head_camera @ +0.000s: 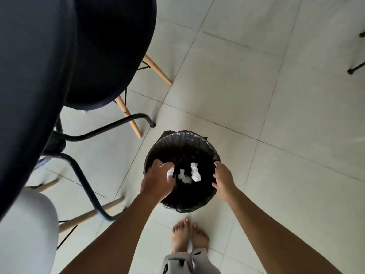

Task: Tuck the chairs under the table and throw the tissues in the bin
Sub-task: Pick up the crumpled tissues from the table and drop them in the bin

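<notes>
light: soft, even daylight | shadows: faint | edges: wide-angle bending | focus: slightly soft overall

Bin [178, 207] mouth open above; table [33, 76] legs crowd its left; right floor [276, 155] clear.

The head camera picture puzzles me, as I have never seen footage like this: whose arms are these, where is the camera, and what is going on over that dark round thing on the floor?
There is no machine here. A person wears a wide-angle camera on the head, so you look down along their own bare arms to their feet on the tiled floor. The dark round thing is a bin lined with a black bag. The left hand is over its opening with a white tissue at its fingers; whether it is gripped or just let go, I cannot tell. Two more crumpled tissues show white against the dark inside. The right hand is at the bin's rim, fingers spread, holding nothing visible. On the left are a dark table edge, a black chair with wooden legs, and a white seat.
</notes>
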Demonstrator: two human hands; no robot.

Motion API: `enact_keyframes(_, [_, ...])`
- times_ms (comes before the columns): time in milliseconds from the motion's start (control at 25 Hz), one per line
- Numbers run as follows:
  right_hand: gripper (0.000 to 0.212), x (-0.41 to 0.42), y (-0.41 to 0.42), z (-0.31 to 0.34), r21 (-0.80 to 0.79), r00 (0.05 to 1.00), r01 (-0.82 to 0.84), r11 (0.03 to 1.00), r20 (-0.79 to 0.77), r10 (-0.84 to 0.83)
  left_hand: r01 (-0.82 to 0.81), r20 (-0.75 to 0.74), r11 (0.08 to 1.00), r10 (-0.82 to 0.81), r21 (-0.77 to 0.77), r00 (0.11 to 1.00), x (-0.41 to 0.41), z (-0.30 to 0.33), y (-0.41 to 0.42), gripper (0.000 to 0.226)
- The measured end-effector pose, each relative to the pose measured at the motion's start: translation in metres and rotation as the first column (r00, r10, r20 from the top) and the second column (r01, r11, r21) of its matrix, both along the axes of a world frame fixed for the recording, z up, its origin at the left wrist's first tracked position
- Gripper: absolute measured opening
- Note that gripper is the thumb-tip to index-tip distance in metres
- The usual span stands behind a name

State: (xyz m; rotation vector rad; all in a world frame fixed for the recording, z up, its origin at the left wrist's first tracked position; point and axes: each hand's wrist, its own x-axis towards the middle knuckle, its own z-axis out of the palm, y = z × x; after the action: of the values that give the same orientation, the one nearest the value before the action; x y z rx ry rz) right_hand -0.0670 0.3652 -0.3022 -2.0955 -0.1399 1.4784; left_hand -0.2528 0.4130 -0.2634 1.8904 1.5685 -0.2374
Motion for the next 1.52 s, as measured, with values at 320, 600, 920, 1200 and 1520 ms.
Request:
enact_keyframes(320, [0.057,0.005,-0.061,-0.032,-0.447,0.066,-0.853,0.271,0.421,0.905,-0.011,-0.031,0.998,0.009,-0.054,0.999,0.004,-0.013,-0.005,0.054])
enact_keyframes(600, [0.056,0.010,-0.059,-0.008,-0.459,0.037,-0.856,0.239,0.406,0.913,-0.014,-0.070,0.995,0.008,-0.097,0.998,-0.006,0.007,-0.023,0.050])
enact_keyframes(920, [0.055,0.019,-0.038,0.157,-0.429,0.056,-0.844,0.321,0.525,0.849,0.003,-0.055,0.999,-0.006,-0.047,0.998,0.006,0.168,-0.033,0.048])
enact_keyframes(1200, [0.052,0.015,0.041,0.329,-0.410,-0.061,-0.839,0.357,0.723,0.688,-0.035,-0.020,0.983,0.039,0.181,0.999,0.024,0.323,-0.003,0.039])
enact_keyframes(1520, [0.047,-0.092,0.166,0.412,-0.326,-0.151,-0.907,0.268,0.845,0.514,-0.277,0.111,0.887,0.254,0.371,0.961,-0.079,0.391,0.075,0.033])
